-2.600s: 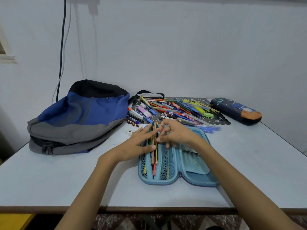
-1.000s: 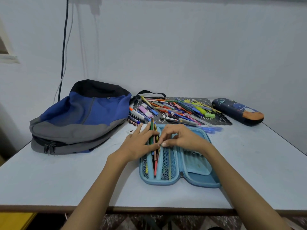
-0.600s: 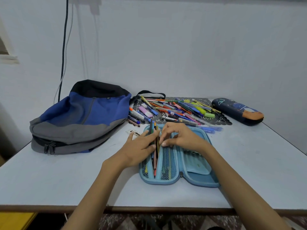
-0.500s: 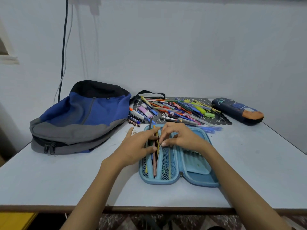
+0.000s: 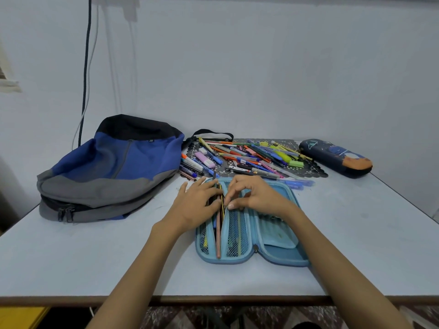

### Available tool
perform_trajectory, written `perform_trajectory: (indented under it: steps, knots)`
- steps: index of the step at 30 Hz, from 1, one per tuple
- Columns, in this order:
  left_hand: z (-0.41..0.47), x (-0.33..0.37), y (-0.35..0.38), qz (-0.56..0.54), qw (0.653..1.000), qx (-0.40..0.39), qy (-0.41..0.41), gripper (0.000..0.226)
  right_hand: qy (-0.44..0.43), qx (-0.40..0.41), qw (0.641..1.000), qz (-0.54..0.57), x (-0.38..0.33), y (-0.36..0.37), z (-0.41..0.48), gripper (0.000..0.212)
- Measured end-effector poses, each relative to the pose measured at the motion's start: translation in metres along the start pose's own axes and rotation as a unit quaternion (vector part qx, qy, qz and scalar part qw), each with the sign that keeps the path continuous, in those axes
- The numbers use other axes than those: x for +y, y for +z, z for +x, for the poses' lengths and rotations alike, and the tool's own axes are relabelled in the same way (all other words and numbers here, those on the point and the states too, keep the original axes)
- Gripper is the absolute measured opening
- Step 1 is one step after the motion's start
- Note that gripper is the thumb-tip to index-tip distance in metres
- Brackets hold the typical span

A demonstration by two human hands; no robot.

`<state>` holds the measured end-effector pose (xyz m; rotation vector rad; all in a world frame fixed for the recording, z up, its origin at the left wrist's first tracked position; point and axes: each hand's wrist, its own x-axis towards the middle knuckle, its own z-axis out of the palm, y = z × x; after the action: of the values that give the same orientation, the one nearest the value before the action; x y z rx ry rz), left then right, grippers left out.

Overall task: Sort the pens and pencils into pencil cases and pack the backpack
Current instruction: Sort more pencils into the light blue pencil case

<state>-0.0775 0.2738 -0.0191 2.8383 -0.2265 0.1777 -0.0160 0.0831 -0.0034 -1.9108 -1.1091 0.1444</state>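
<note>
The left hand (image 5: 194,206) lies flat-fingered over pencils (image 5: 218,241) in the open blue pencil case (image 5: 282,261) beneath both hands; the right hand (image 5: 257,198) pinches its mesh pocket (image 5: 234,233) (loose pens (image 5: 247,157) just beyond).

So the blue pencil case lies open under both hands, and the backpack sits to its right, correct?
Not quite: the head view shows the backpack to the left of the open blue pencil case. The left hand and right hand are on it, as you said.
</note>
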Motion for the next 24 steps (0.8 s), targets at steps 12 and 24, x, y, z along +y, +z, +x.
perform_trajectory:
  steps: [12, 24]
  knots:
    - [0.002, -0.014, 0.008, -0.051, 0.999, -0.003, -0.008, 0.091, -0.016, -0.013, 0.998, -0.062, 0.004, -0.001, 0.001, 0.008]
    - [-0.001, -0.011, -0.001, 0.016, 1.000, -0.010, -0.022, 0.083, 0.004, -0.078, 0.945, -0.318, -0.003, -0.001, 0.010, 0.022]
